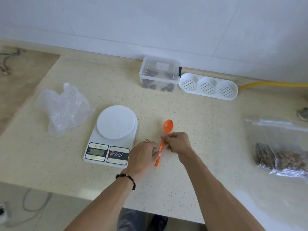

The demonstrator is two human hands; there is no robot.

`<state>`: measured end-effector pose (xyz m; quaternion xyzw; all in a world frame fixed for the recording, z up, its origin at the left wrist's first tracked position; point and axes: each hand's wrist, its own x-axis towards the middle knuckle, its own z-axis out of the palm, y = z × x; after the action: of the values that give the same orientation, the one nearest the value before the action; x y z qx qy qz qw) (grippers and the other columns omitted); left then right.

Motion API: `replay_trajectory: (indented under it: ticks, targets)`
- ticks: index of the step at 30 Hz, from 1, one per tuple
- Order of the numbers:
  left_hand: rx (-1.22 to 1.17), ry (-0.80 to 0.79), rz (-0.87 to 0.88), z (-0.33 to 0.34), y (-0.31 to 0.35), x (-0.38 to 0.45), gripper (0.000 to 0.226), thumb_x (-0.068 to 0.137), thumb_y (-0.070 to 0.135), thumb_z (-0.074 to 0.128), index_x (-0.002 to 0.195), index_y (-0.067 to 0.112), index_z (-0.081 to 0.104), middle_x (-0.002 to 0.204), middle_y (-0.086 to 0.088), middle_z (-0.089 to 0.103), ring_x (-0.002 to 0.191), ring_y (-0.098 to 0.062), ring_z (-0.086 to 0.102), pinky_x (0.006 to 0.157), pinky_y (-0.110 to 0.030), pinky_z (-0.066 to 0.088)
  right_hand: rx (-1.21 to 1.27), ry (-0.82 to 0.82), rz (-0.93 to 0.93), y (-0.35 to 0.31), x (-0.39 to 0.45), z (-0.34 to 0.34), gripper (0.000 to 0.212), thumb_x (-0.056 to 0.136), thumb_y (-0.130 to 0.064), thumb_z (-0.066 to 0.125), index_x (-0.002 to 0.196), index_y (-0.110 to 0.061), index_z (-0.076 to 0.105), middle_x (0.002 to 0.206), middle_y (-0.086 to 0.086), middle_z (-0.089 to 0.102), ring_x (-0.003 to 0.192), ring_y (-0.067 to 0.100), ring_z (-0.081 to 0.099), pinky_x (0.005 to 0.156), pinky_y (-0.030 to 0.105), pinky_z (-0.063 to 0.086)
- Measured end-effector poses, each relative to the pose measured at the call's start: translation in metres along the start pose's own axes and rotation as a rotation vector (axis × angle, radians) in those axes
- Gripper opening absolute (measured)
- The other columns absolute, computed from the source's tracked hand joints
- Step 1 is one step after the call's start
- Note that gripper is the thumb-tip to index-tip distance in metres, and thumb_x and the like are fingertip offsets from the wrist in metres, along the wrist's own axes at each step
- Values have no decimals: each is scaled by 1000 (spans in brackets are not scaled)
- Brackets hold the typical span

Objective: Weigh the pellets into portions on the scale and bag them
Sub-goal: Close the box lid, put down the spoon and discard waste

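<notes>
Both hands on an orange spoon (164, 140) beside the scale (111, 136), labelled "SF-400".
Right hand (178, 142) pinches the handle, left hand (143, 157) holds its lower end; behind the scale, a clear box (160, 75) holds pellets (150, 73).

Speckled matt stone-look countertop (191, 114); glossy orange plastic spoon (168, 126); smooth white plastic scale (115, 122); crinkled clear plastic bags (65, 109); clear plastic container (159, 73).

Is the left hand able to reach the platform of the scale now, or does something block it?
Probably yes. The left hand lies just right of the scale, touching the orange spoon, and nothing stands between it and the bare white platform. It would only need to leave the spoon first.
</notes>
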<state>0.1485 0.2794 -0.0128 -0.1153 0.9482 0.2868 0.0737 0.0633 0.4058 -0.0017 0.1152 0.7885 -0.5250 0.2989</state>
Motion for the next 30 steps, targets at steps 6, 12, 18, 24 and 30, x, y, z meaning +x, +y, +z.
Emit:
replay_trajectory:
  ticks: [6, 12, 18, 24, 30]
  targets:
    - [-330, -24, 4, -16, 37, 28, 9, 91, 20, 61, 86, 21, 69, 64, 12, 62, 59, -5, 57, 61, -24, 50, 292, 93, -3, -27, 2, -42, 19, 86, -24, 75, 81, -5, 73, 76, 6, 71, 48, 13, 53, 47, 22, 39]
    - [-515, -66, 16, -46, 83, 97, 10, 89, 22, 66, 80, 22, 71, 67, 9, 66, 62, -6, 60, 59, -21, 49, 463, 226, -30, -70, 24, -90, 22, 86, -27, 76, 80, -6, 73, 81, 7, 74, 53, 14, 55, 51, 25, 43]
    - [-464, -163, 115, -66, 128, 178, 12, 87, 25, 69, 76, 23, 70, 69, 10, 66, 65, -6, 61, 59, -16, 44, 636, 401, -4, -102, 54, -130, 23, 86, -27, 76, 82, -4, 73, 76, 7, 72, 51, 15, 55, 46, 22, 42]
    - [-337, -264, 220, -63, 166, 253, 18, 87, 28, 70, 72, 19, 68, 59, 11, 60, 55, -3, 53, 49, -10, 35, 736, 526, 68, -111, 93, -167, 21, 87, -26, 74, 80, -7, 70, 74, 6, 71, 50, 14, 56, 48, 22, 46]
    - [-279, -245, 148, -33, 176, 318, 18, 86, 30, 71, 73, 18, 69, 65, 5, 65, 60, -13, 58, 52, -20, 41, 786, 572, 192, -109, 158, -184, 20, 87, -22, 75, 83, -3, 70, 71, 9, 70, 52, 15, 60, 50, 23, 52]
